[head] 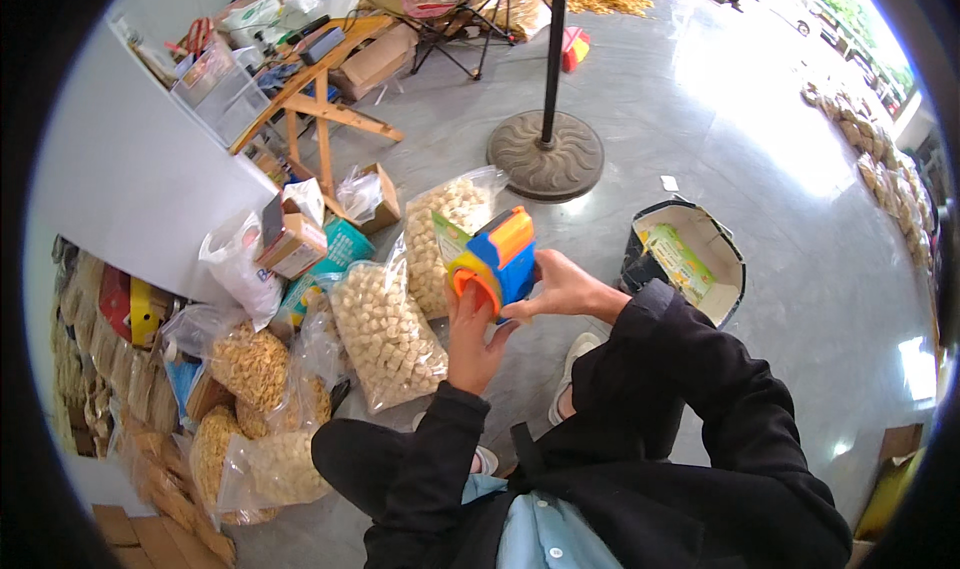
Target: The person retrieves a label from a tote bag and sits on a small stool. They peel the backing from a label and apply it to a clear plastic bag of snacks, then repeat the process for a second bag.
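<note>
Before me, both hands hold a blue, yellow and orange plastic device (pixel 516 269) off the floor; its exact kind is unclear. My left hand (pixel 474 340) has its fingers at the round orange opening on the near side. Around the lower right side of the blue body closes my right hand (pixel 566 284); its thumb is on the near edge. A green printed card or label (pixel 448 237) shows at the device's far left, partly hidden. Just beyond and left are clear plastic bags of pale cube-shaped pieces (pixel 386 332).
To the right stands a dark-sided bin (pixel 739 269) with green printed sheets (pixel 679 257) inside. A round metal pole base (pixel 546 156) is ahead. Bags of yellowish dried pieces (pixel 251 366), cartons (pixel 294 240) and a wooden folding table (pixel 322 66) crowd the left.
</note>
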Action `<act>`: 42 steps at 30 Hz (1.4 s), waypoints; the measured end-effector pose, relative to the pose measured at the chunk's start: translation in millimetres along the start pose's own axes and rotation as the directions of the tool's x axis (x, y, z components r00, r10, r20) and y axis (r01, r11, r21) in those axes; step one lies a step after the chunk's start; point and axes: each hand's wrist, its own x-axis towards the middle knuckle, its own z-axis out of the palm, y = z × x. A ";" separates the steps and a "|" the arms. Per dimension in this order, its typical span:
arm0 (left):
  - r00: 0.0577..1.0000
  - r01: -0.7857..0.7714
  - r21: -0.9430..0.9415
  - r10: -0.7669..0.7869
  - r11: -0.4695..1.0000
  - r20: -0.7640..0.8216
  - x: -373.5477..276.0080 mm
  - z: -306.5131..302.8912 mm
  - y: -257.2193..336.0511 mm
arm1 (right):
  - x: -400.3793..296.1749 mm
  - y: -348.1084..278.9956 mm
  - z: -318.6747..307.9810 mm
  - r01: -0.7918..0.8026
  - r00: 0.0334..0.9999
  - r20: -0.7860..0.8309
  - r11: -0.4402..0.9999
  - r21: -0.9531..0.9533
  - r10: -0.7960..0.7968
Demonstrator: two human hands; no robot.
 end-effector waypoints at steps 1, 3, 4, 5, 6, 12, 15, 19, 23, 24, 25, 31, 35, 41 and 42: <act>1.000 -0.001 -0.040 0.002 0.999 0.017 -2.8 1.7 -3.5 | -1.7 -5.0 -2.3 0.030 0.999 -0.021 0.999 -0.045 -0.031; 0.990 -0.093 -0.057 0.087 0.994 -0.111 -9.9 -6.0 -14.5 | -5.9 -6.7 -8.0 0.070 0.997 -0.021 0.995 -0.068 -0.071; 0.988 -0.037 -0.100 0.021 0.994 -0.150 -13.0 -14.8 -16.2 | -5.5 -11.5 -8.3 0.088 0.996 -0.022 0.991 -0.099 -0.090; 0.980 0.055 -0.245 -0.099 0.968 -0.172 -15.5 -27.4 -5.9 | -4.3 -14.0 -5.1 0.106 0.994 -0.018 0.987 -0.119 -0.109; 0.941 0.092 -0.261 -0.170 0.961 -0.293 -19.5 -15.7 -25.4 | -7.8 -14.7 -7.8 0.087 0.996 -0.004 0.987 -0.136 -0.089; 0.795 0.265 -0.507 -0.483 0.820 -0.366 -18.9 -5.9 -51.3 | -10.7 -17.4 -10.9 0.055 0.975 0.219 0.996 -0.074 -0.038; 0.806 0.344 -0.932 -0.544 0.111 0.233 -29.8 -8.3 -87.9 | -13.8 -7.1 -12.7 0.005 0.928 0.373 1.000 -0.030 0.007; 0.828 0.452 -0.884 -0.424 0.117 0.367 -58.5 -5.7 -102.9 | -19.3 -19.1 -21.6 -0.147 0.876 0.469 0.988 0.038 0.112; 0.748 0.428 -0.885 -0.621 0.184 0.233 -51.1 -3.4 -90.1 | -26.3 -2.8 -42.0 0.021 0.985 0.171 0.997 -0.079 -0.008; 0.722 0.447 -0.875 -0.653 0.186 0.230 -51.8 -5.2 -90.1 | -28.7 -2.7 -54.5 -0.016 0.993 0.111 0.995 -0.098 0.027; 0.691 0.462 -0.865 -0.691 0.197 0.211 -55.8 -11.7 -93.0 | -27.9 -0.9 -63.6 -0.043 0.997 0.062 0.993 -0.106 0.049; 0.589 0.488 -0.857 -0.787 0.166 0.183 -77.3 -17.2 -103.5 | -65.7 90.4 -132.3 -0.357 0.719 -0.691 0.892 -0.279 0.072; 0.600 0.488 -0.869 -0.755 0.084 0.264 -79.1 -9.4 -101.3 | -134.7 191.7 -170.0 -0.741 0.463 -0.867 0.617 -0.264 0.186; 0.632 0.487 -0.871 -0.716 0.069 0.297 -87.7 -3.5 -96.2 | -197.4 280.5 -161.7 -0.945 0.267 -0.890 0.282 -0.166 0.369; 0.628 0.500 -0.863 -0.714 0.066 0.309 -88.0 -4.5 -94.4 | -197.6 285.8 -158.1 -0.946 0.255 -0.899 0.285 -0.155 0.357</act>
